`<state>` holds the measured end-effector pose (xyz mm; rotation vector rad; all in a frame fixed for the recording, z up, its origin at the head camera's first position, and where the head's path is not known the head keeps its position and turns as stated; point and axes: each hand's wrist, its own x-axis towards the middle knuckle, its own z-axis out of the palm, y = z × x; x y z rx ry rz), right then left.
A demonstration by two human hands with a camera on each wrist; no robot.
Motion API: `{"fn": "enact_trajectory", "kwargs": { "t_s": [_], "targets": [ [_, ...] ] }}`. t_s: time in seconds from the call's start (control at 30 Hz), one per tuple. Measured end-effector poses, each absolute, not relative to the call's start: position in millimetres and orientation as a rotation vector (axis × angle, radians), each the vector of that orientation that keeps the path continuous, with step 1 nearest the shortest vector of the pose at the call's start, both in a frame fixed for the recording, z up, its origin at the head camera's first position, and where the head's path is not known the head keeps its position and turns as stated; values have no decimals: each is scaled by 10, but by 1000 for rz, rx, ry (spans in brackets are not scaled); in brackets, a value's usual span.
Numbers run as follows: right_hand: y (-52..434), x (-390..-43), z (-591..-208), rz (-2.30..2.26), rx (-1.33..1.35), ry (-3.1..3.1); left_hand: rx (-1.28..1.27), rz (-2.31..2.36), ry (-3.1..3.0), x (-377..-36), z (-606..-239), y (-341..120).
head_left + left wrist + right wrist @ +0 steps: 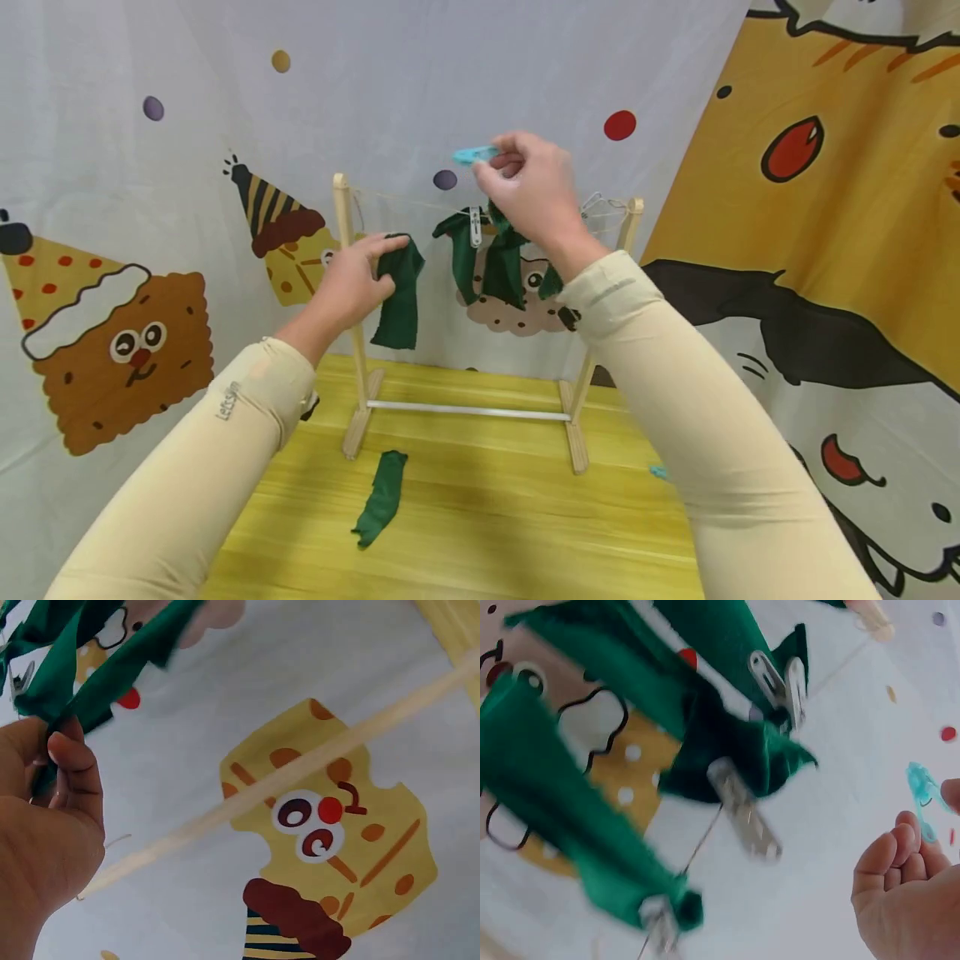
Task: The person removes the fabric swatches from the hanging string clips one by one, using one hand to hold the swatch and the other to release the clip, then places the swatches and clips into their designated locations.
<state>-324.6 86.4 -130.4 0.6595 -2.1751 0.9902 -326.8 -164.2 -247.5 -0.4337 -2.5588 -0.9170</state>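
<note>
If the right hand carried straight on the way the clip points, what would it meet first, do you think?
Probably nothing near: the right hand aims its blue clip leftward above the line, toward the printed curtain; depth unclear.

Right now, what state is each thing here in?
Left hand: holds a green cloth up at the line.
Right hand: pinches a turquoise clothespin, raised.
Hung green cloths: clipped on the line.
Green cloth on table: lying loose.
Wooden rack: upright.

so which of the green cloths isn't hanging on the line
The green cloth lying flat on the yellow table, in front of the rack's left foot; the others hang from the line.
</note>
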Motion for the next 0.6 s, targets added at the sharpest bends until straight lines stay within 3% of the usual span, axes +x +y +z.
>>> {"fn": "enact_trajectory", "kwargs": {
  "t_s": [0.27,0.6],
  "targets": [
    [1990,-2883,-1713,1132,521,-2189,-505,-822,-2611,-3041,-2948,-1693],
    [3525,-2667,-2891,1291,50,-2488,-501,-914,-2606,-2905,-3532,-1709]
  ]
}}
